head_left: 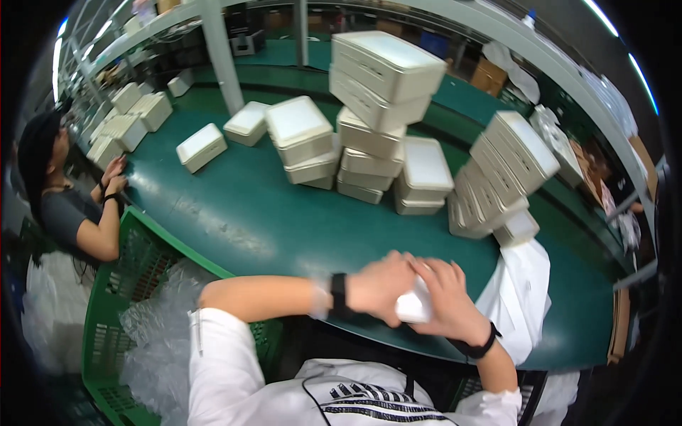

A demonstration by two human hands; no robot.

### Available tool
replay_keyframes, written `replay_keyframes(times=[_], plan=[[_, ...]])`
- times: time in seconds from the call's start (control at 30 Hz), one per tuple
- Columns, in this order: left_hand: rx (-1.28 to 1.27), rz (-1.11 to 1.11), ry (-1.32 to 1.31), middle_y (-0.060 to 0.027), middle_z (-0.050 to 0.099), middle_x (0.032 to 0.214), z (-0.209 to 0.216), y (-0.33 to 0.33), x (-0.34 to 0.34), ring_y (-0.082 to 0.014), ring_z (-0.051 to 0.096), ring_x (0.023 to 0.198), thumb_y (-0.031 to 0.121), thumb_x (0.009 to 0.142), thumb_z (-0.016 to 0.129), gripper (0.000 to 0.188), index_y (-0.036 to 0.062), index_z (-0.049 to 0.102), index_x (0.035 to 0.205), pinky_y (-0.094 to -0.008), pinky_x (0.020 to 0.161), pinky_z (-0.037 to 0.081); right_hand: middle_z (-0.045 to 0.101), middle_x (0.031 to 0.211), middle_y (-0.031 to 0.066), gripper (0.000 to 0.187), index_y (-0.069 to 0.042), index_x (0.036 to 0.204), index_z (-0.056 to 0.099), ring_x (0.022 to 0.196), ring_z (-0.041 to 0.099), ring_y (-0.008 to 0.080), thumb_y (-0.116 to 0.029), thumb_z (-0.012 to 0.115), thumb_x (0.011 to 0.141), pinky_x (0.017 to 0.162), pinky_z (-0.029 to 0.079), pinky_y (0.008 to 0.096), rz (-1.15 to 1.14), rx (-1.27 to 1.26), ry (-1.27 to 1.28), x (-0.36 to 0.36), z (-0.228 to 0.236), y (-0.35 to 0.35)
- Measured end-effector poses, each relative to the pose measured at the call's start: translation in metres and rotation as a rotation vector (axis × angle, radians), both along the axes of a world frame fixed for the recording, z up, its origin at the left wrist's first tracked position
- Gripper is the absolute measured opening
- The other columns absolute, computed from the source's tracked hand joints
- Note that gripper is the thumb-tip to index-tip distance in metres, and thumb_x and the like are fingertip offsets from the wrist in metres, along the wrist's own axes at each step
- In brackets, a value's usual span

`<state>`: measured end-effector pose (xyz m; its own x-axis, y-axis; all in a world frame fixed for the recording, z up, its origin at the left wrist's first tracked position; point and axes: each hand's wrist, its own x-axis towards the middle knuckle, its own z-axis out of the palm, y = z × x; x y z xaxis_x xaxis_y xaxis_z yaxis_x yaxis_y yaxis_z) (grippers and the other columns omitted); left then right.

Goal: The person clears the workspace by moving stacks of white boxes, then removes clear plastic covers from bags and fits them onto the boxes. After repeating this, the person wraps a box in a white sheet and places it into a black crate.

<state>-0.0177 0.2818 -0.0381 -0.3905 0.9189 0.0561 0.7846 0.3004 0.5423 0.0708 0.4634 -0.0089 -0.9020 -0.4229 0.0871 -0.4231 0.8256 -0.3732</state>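
Note:
My left hand (373,287) and my right hand (453,302) meet above the near edge of the green table. Both are closed around a small white object (412,307). Fingers cover most of it, and motion blur on the left hand adds to this, so its kind cannot be made out. Beyond the hands stand stacks of off-white lidded boxes, among them a tall middle stack (369,135) and a leaning right stack (508,160). White sheets or bags (522,295) lie beside my right hand, draping toward the table's near edge.
A green plastic crate (106,334) with crumpled clear bags (167,337) stands at my left. A co-worker (71,199) is at the table's left end, near more boxes (128,128). Single boxes (201,148) sit along the far side. A metal post (222,60) rises behind the table.

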Motion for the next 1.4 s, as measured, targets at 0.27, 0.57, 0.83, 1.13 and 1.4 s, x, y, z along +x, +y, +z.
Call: replay_keyframes(times=[0.27,0.57,0.83,1.13,1.4], plan=[[0.392,0.635,0.246,-0.0129,0.062,0.076,0.065,-0.098,-0.047,-0.0362,0.06,0.064,0.023,0.078,0.061,0.02,0.0063,0.064,0.067,-0.0446,0.06,0.052,0.04,0.13,0.0219,0.107,-0.002,0.136,0.032,0.121,0.039,0.0408,-0.022,0.084,0.046,0.106,0.031,0.0465,-0.265,-0.099,0.019,0.029,-0.035,0.087],[-0.171,1.343,0.393,-0.0216,0.056,0.12,0.01,-0.267,-0.325,-0.0388,0.052,0.114,0.057,0.067,0.073,0.085,0.0041,0.05,0.129,-0.0482,0.093,0.042,0.038,0.141,0.0258,0.107,0.001,0.146,0.025,0.13,0.035,0.0445,-0.017,0.083,0.058,0.109,0.029,0.0496,-0.296,0.158,-0.113,0.016,-0.014,0.048],[-0.362,1.458,0.168,-0.0221,0.05,0.128,-0.027,-0.237,-0.391,-0.039,0.047,0.12,0.06,0.051,0.08,0.116,0.0071,0.033,0.143,-0.0513,0.102,0.034,0.042,0.138,0.0244,0.109,-0.001,0.145,0.027,0.126,0.039,0.0436,-0.014,0.085,0.054,0.105,0.033,0.0509,-0.389,0.215,-0.134,0.004,-0.008,0.027],[0.318,1.669,0.121,-0.0259,0.049,0.123,0.062,-0.266,-0.27,-0.0438,0.048,0.117,0.05,0.051,0.083,0.107,0.0022,0.035,0.133,-0.053,0.098,0.041,0.048,0.131,0.0246,0.107,-0.002,0.142,0.033,0.121,0.045,0.0442,-0.017,0.087,0.05,0.102,0.038,0.0501,-0.297,0.123,-0.173,-0.004,-0.008,0.044],[-0.032,0.729,0.196,-0.0192,0.055,0.105,0.099,-0.186,-0.072,-0.0365,0.052,0.1,0.047,0.044,0.081,0.104,0.0006,0.041,0.128,-0.0499,0.078,0.041,0.052,0.129,0.0232,0.102,-0.002,0.138,0.041,0.12,0.049,0.0405,-0.021,0.085,0.048,0.103,0.038,0.0453,-0.205,-0.018,0.052,-0.002,-0.023,0.077]])
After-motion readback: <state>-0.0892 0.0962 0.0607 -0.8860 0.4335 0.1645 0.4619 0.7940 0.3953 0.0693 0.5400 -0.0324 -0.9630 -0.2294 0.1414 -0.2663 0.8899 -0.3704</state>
